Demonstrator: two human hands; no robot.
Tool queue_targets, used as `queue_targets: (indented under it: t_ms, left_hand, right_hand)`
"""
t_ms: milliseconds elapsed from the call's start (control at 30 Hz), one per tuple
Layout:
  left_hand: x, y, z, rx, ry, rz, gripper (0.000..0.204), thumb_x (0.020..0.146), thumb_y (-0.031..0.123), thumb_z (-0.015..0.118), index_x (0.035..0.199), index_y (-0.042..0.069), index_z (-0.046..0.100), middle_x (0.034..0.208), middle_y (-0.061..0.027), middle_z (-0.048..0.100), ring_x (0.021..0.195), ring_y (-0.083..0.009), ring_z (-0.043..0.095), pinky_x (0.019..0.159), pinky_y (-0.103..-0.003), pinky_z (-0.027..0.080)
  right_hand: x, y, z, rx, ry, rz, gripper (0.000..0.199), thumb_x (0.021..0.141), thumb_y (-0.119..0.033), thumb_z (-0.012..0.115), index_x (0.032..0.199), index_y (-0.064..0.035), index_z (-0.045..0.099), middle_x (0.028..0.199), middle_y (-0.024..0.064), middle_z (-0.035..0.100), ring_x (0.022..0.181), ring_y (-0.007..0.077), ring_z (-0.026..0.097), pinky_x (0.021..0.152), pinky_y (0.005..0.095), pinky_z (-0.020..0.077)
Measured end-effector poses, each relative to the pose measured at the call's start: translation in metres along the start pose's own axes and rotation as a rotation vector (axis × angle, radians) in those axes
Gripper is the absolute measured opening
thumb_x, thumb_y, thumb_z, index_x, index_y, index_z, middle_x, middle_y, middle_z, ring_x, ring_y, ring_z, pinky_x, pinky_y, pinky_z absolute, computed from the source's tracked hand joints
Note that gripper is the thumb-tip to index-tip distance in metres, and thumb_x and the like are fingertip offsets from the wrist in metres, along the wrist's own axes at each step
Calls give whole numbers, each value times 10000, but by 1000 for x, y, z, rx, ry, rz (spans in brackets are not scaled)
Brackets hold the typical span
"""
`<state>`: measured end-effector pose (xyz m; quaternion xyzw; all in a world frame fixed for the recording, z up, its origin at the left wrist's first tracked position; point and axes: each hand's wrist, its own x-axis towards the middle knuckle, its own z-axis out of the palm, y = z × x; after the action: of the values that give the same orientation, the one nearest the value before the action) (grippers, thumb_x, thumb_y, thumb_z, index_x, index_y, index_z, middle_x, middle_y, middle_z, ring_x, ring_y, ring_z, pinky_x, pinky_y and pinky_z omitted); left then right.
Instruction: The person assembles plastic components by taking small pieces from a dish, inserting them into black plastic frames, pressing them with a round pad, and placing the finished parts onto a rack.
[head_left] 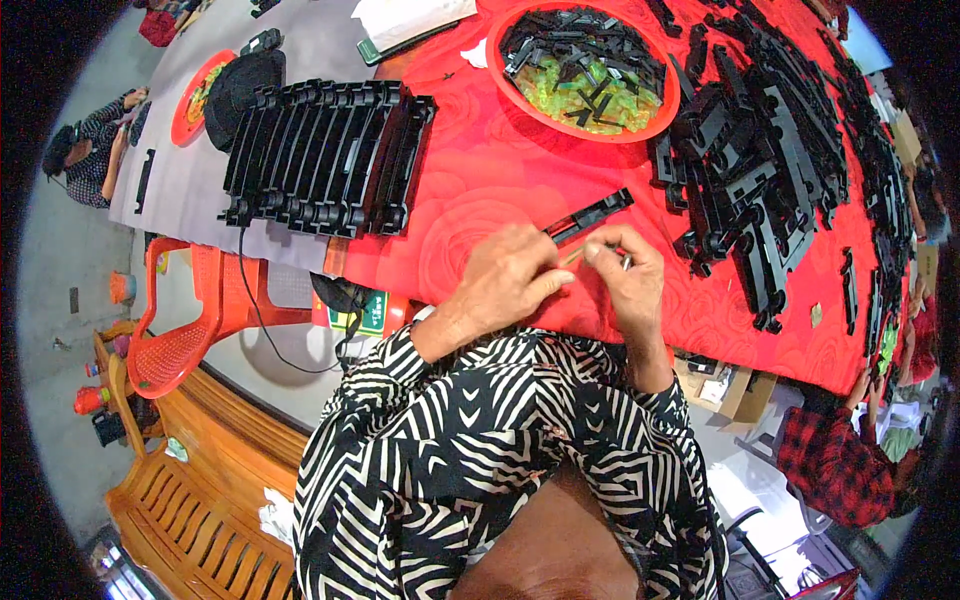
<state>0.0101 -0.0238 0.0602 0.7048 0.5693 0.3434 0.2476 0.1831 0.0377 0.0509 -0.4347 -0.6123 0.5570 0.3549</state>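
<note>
In front of my body, over the red cloth, my left hand [508, 272] is closed at the near end of a slim black plastic part [597, 212]. The part slants up to the right, its far end sticking out past my fingers. Close beside it, my right hand [630, 277] is closed in a pinch, thumb against forefinger. A thin, pale sliver shows between the two hands, and a small shiny tip shows at my right fingers. What exactly the right hand holds is too small to make out.
An orange-rimmed basin [672, 100] holds black pieces and yellow-green bits. Black parts stand in a row [325, 155] at the left; more are heaped [760, 180] at the right. A red chair [180, 345] and wooden bench [200, 490] are lower left. Other people sit around.
</note>
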Motion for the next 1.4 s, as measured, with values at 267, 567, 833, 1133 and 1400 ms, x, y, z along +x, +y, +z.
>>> queue_targets:
  t_ms: [267,567,833,1133,1400]
  left_hand:
    - [3,-34,-2,219,40,-16,525,635,300,761,1023,19,548,961,-135,554,924,-323,512,810,-413,393]
    - [-2,-28,17,315,129,-36,431,668,201,721,1024,22,559,950,-109,560,894,-298,517,750,-409,396]
    - [-3,-26,39,483,219,101,379,720,182,644,1031,-12,550,939,-120,541,847,-267,499,743,-383,384]
    - [1,-25,47,524,244,139,303,748,157,555,1007,0,566,947,-147,540,841,-265,503,736,-384,396]
    - [0,-29,58,682,239,132,325,747,151,527,1039,23,589,996,-139,545,855,-260,515,756,-375,412]
  right_hand:
    - [21,20,21,-568,255,-242,94,792,-144,651,815,-53,641,750,98,566,651,235,555,571,329,433]
    - [23,22,26,-903,226,-266,172,816,-246,605,768,-80,615,791,119,556,601,348,585,500,459,448]
    - [25,27,23,-830,181,-199,177,824,-239,591,775,-70,608,803,117,563,664,351,582,563,455,450]
    - [25,26,25,-923,179,-255,186,841,-237,573,759,-70,573,782,109,540,618,326,577,528,436,457]
    - [15,22,25,-1105,55,-358,127,841,-180,565,779,-72,541,767,109,485,550,277,572,475,401,460]
